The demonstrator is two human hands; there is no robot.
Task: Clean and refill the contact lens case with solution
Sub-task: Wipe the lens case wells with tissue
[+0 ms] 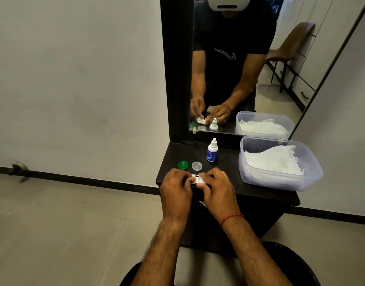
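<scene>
A small white contact lens case point(197, 180) is held between both hands just above the front of the dark shelf point(229, 172). My left hand point(176, 189) grips its left end and my right hand point(216, 191) grips its right end; fingers hide most of the case. Behind the hands two caps lie on the shelf: a green cap point(183, 165) and a clear cap point(196, 165). A white dropper bottle of solution point(212, 150) with a blue label stands upright farther back, its nozzle cap on.
A clear plastic tub point(313, 176) holding white tissue point(274, 159) sits on the shelf's right side. A mirror point(249, 69) in a dark frame rises behind the shelf. A thin metal object point(202, 203) shows under my right hand. Floor lies to the left.
</scene>
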